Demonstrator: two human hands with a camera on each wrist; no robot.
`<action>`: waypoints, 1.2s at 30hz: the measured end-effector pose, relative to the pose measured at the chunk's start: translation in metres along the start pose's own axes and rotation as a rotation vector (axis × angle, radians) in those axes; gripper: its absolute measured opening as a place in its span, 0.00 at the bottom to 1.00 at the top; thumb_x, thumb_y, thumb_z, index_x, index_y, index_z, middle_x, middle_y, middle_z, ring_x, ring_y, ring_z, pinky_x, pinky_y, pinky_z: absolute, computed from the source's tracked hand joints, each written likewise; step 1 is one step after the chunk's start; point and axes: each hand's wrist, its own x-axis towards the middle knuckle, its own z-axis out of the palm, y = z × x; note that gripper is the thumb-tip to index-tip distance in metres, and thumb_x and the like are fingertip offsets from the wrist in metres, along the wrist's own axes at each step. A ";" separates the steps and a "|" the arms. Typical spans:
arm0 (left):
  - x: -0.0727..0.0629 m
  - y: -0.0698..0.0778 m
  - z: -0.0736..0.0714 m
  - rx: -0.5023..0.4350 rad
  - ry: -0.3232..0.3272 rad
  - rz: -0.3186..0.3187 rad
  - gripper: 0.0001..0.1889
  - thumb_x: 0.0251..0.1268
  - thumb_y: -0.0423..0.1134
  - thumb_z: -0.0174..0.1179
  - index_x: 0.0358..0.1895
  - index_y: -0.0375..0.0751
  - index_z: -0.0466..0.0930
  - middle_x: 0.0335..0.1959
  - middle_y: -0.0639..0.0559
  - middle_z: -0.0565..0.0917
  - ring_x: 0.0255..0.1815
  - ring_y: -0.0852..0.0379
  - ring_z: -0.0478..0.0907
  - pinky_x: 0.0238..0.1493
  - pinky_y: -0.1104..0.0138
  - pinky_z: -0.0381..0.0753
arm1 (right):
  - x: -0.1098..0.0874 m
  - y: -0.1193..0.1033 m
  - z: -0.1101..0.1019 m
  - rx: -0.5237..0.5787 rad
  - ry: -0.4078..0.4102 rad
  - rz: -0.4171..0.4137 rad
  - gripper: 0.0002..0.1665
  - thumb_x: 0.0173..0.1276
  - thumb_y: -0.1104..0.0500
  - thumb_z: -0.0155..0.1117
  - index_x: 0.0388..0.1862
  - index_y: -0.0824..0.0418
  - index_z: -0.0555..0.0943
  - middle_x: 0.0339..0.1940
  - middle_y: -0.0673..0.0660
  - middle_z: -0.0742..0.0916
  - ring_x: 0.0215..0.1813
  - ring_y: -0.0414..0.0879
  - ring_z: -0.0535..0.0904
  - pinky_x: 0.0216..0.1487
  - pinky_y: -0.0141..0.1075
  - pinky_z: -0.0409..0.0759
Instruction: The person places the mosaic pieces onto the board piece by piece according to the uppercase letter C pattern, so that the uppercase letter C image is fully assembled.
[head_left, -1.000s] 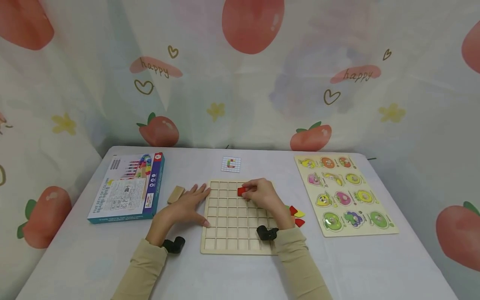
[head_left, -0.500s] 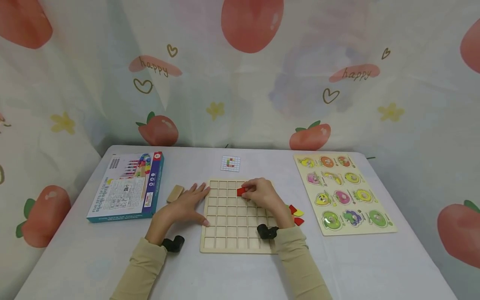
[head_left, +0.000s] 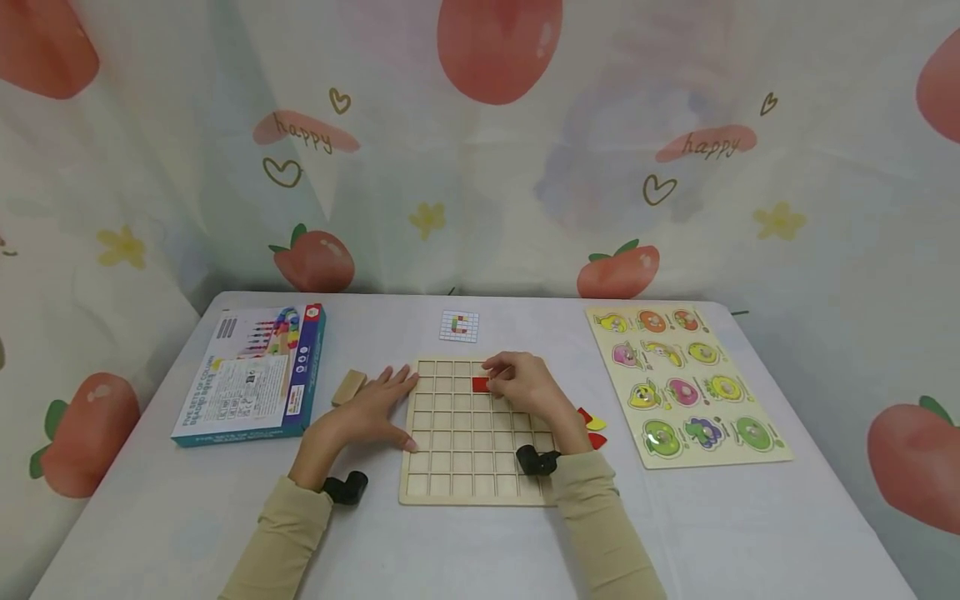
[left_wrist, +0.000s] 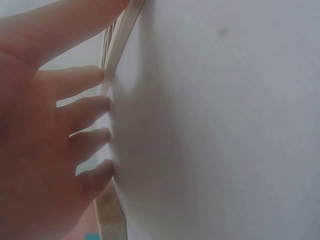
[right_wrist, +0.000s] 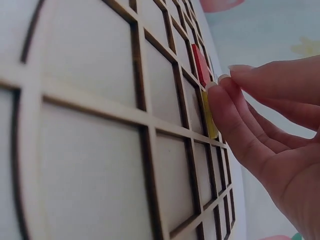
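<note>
Head view: red tile between hands

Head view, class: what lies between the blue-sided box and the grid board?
The head view shows a wooden block and the person's left hand there, its fingertips at the edge of the grid board.

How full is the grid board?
Mostly empty where visible: the grid board shows bare cells, plus a red tile and yellow tile by the right hand.

Place: fabric-walled tabletop nook | fruit-print curtain | cloth-covered table | fruit puzzle board
</note>
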 end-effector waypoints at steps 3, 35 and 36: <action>0.000 0.000 0.000 0.003 -0.001 0.001 0.58 0.50 0.49 0.81 0.82 0.39 0.54 0.85 0.41 0.50 0.86 0.35 0.40 0.83 0.39 0.41 | 0.000 0.001 -0.002 -0.016 0.013 -0.013 0.14 0.69 0.67 0.66 0.53 0.64 0.86 0.40 0.57 0.89 0.34 0.42 0.84 0.42 0.35 0.81; -0.003 0.003 0.000 -0.015 -0.020 -0.004 0.58 0.52 0.49 0.80 0.83 0.40 0.53 0.85 0.41 0.48 0.86 0.36 0.37 0.83 0.40 0.39 | -0.052 0.057 -0.077 0.109 0.030 0.066 0.18 0.74 0.58 0.67 0.58 0.65 0.83 0.47 0.63 0.88 0.37 0.51 0.84 0.39 0.39 0.84; -0.003 0.003 0.000 -0.015 -0.020 -0.005 0.58 0.52 0.49 0.80 0.83 0.40 0.53 0.85 0.41 0.48 0.86 0.36 0.37 0.83 0.40 0.39 | -0.055 0.060 -0.079 0.095 0.030 0.078 0.18 0.74 0.57 0.67 0.58 0.65 0.83 0.47 0.63 0.88 0.37 0.50 0.83 0.40 0.38 0.83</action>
